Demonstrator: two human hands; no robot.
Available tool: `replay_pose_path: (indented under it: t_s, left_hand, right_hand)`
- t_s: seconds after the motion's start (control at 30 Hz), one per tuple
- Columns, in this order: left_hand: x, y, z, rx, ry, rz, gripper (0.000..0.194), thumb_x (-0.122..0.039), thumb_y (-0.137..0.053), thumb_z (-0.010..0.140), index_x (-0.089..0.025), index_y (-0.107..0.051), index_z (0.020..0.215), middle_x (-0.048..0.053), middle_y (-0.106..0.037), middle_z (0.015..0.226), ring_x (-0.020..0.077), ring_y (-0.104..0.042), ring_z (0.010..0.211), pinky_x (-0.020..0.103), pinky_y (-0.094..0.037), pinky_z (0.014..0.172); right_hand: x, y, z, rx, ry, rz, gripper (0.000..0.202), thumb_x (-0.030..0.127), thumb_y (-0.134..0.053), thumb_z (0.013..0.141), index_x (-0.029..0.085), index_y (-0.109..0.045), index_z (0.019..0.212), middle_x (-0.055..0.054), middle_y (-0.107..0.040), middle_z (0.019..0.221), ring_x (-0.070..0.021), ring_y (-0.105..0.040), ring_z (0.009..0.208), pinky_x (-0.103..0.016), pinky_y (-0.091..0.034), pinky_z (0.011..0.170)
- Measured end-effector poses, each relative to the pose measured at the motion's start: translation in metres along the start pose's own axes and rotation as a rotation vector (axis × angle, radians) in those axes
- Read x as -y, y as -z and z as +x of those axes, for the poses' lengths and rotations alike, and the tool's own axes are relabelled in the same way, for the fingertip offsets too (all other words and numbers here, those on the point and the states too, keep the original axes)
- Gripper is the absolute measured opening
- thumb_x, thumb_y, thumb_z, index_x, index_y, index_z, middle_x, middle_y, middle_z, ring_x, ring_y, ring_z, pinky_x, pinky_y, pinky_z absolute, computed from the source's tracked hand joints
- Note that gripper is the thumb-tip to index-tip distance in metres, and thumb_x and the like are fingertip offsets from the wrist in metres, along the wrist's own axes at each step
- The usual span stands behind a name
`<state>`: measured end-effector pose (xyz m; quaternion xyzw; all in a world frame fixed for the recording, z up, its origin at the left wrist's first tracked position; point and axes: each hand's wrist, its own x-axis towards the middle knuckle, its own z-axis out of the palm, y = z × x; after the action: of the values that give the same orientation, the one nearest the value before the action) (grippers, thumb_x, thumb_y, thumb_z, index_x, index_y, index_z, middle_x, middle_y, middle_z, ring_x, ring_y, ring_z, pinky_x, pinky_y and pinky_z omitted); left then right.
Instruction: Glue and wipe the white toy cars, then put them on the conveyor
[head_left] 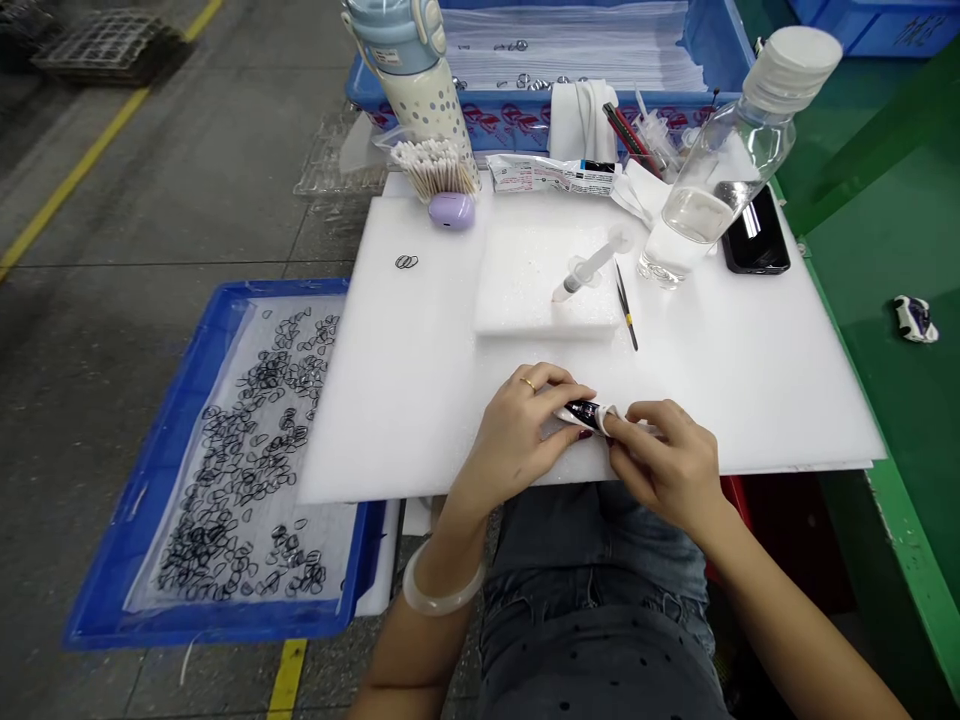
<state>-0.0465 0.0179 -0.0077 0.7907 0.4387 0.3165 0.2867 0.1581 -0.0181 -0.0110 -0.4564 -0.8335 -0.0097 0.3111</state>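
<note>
I am pinching a small black part (583, 413) in a white wipe between left hand (525, 425) and right hand (664, 460), both clamped; loosening risks dropping it off the worktop (420, 380) edge.

Bright, even light floods the white foam surface (420, 380), and it nearly washes out, with very little texture showing on it. Shadows are soft and short: a faint one under the left hand (517, 430) and right hand (664, 465), a thin one beside the syringe (589, 270). Glare streaks across the black phone (754, 235) screen, and highlights glint on the clear bottle (720, 170). The concrete floor (150, 200) at upper left sits dimmer and greyer. Wide-lens bending shows at the edges: the yellow floor line (82, 165) curves, and the green bench edge (892, 500) leans outward. Focus holds sharp in the centre; the small black rings in the blue tray (150, 480) smear slightly toward the lower left corner.
</note>
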Motion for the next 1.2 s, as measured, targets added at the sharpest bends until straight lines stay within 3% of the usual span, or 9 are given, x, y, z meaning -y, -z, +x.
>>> replay_pose_path:
  t_s: [0.2, 0.27, 0.43, 0.63, 0.77, 0.9, 1.03, 1.1, 1.2]
  left_hand:
    - [0.001, 0.002, 0.0, 0.039, -0.01, 0.0, 0.027, -0.017, -0.063, 0.091, -0.025, -0.067, 0.117, 0.006, -0.063, 0.111, 0.0249, -0.058, 0.107, 0.044, -0.05, 0.095]
    - [0.002, 0.002, -0.001, 0.037, -0.017, 0.001, 0.027, -0.015, -0.063, 0.091, -0.024, -0.067, 0.117, 0.006, -0.063, 0.11, 0.0248, -0.057, 0.106, 0.044, -0.05, 0.094]
    - [0.0, 0.0, -0.001, 0.012, -0.029, 0.021, 0.027, -0.015, -0.058, 0.094, -0.022, -0.067, 0.119, 0.007, -0.064, 0.107, 0.0239, -0.056, 0.1, 0.042, -0.051, 0.088]
    - [-0.002, 0.003, -0.001, 0.052, 0.024, 0.008, 0.032, -0.015, -0.057, 0.094, -0.021, -0.062, 0.125, 0.006, -0.063, 0.112, 0.0242, -0.056, 0.108, 0.041, -0.05, 0.094]
    - [-0.001, 0.005, -0.004, 0.037, 0.04, -0.018, 0.043, -0.016, -0.059, 0.093, -0.022, -0.051, 0.135, 0.007, -0.062, 0.125, 0.0235, -0.055, 0.118, 0.041, -0.047, 0.103]
    - [0.002, 0.003, -0.007, 0.022, 0.044, 0.061, 0.044, -0.022, -0.058, 0.094, -0.024, -0.049, 0.138, 0.007, -0.058, 0.133, 0.0245, -0.053, 0.125, 0.041, -0.047, 0.104]
    - [0.009, -0.001, -0.009, 0.012, -0.038, 0.153, 0.03, -0.028, -0.056, 0.096, -0.025, -0.059, 0.126, 0.006, -0.06, 0.128, 0.0256, -0.054, 0.12, 0.041, -0.05, 0.1]
    - [0.011, -0.002, -0.009, 0.004, -0.068, 0.177, 0.028, -0.03, -0.055, 0.097, -0.026, -0.061, 0.124, 0.006, -0.061, 0.126, 0.0264, -0.055, 0.118, 0.043, -0.05, 0.099]
    - [0.012, -0.003, -0.009, 0.014, -0.059, 0.177, 0.027, -0.033, -0.055, 0.097, -0.027, -0.063, 0.122, 0.005, -0.061, 0.126, 0.0269, -0.055, 0.117, 0.044, -0.052, 0.098]
  right_hand:
    - [-0.003, 0.026, 0.008, 0.244, 0.086, 0.206, 0.024, 0.016, -0.054, 0.093, 0.02, -0.07, 0.111, -0.006, -0.067, 0.088, -0.0147, -0.061, 0.069, -0.027, -0.048, 0.055]
    - [-0.015, 0.041, 0.014, 0.196, 0.006, 0.24, 0.027, 0.015, -0.054, 0.093, 0.022, -0.069, 0.115, -0.007, -0.069, 0.092, -0.0161, -0.063, 0.073, -0.029, -0.051, 0.06]
    - [-0.041, 0.062, 0.028, -0.02, -0.205, -0.234, 0.025, 0.028, -0.063, 0.09, 0.021, -0.07, 0.114, -0.014, -0.07, 0.111, -0.0349, -0.062, 0.1, -0.052, -0.048, 0.081]
    - [-0.002, 0.019, 0.029, 0.241, -0.159, 0.197, 0.049, 0.026, -0.062, 0.092, 0.021, -0.046, 0.139, -0.008, -0.071, 0.107, -0.0261, -0.064, 0.095, -0.044, -0.052, 0.082]
    - [0.012, 0.001, 0.026, 0.221, -0.125, 0.162, 0.051, 0.019, -0.056, 0.094, 0.018, -0.041, 0.142, -0.01, -0.072, 0.104, -0.0269, -0.062, 0.089, -0.044, -0.051, 0.077]
    - [-0.04, 0.039, 0.002, 0.005, -0.343, 0.104, 0.053, 0.026, -0.06, 0.091, 0.024, -0.045, 0.142, -0.008, -0.07, 0.109, -0.0246, -0.064, 0.093, -0.043, -0.051, 0.084]
    - [-0.132, 0.101, -0.063, -0.245, -0.917, -0.253, 0.057, 0.036, -0.065, 0.082, 0.023, -0.051, 0.135, -0.007, -0.069, 0.108, -0.0222, -0.065, 0.088, -0.039, -0.052, 0.085]
    - [-0.169, 0.126, -0.095, -0.226, -1.158, -0.434, 0.053, 0.037, -0.063, 0.079, 0.022, -0.056, 0.129, -0.008, -0.07, 0.104, -0.0236, -0.064, 0.085, -0.041, -0.051, 0.082]
    - [-0.201, 0.145, -0.118, -0.122, -1.249, -0.472, 0.041, 0.036, -0.067, 0.074, 0.02, -0.066, 0.111, -0.011, -0.072, 0.097, -0.0269, -0.064, 0.083, -0.041, -0.049, 0.077]
